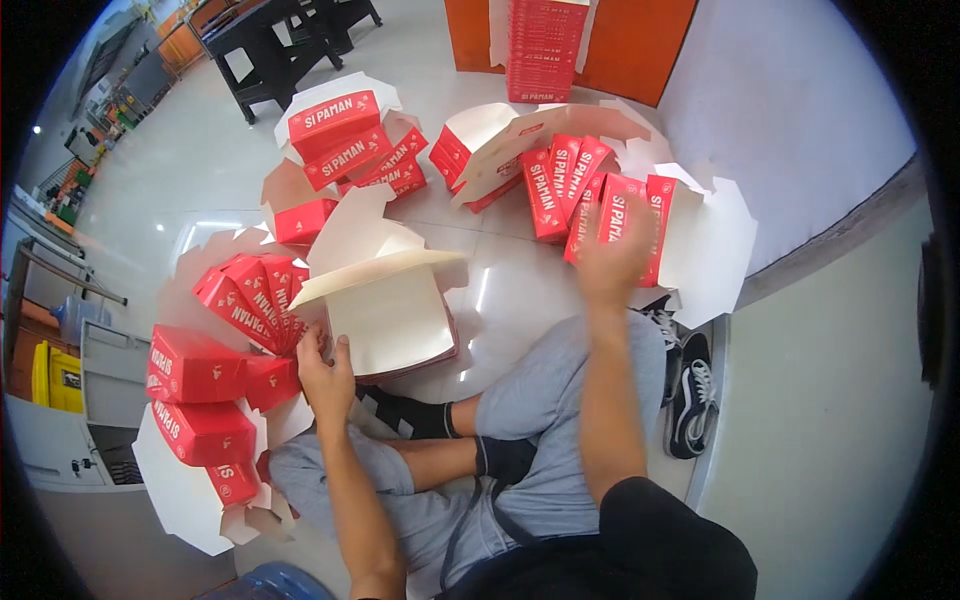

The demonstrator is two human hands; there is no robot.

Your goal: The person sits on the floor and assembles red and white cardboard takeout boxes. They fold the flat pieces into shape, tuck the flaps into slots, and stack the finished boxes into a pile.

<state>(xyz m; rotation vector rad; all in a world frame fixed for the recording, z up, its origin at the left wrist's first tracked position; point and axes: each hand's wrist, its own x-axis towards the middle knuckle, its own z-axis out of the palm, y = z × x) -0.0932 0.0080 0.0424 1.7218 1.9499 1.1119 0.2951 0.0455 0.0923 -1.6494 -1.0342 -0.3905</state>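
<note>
"On the floor (pixel 500 260) before those crossed legs, what can you make out?"

"I have an open box (pixel 390 320) on my feed, flaps spread, white inside facing up. Red edges show layered under its near rim."

"And the grip?"

"My left hand (pixel 327 380) is at the box's left edge, thumb and fingers apart; I can't tell whether they pinch the wall. My right hand (pixel 615 262) is a blur over the right cluster (pixel 545 195) of red boxes, and I can't tell if it's closed on one."

"Other containers?"

"I see a fan of boxes (pixel 240 305) to the left, sides against each other. Below it, more boxes (pixel 210 435) lie by pale flaps (pixel 172 495). Beyond, a tall stack (pixel 545 55) of red ones stands against an orange panel (pixel 635 45)."
</note>
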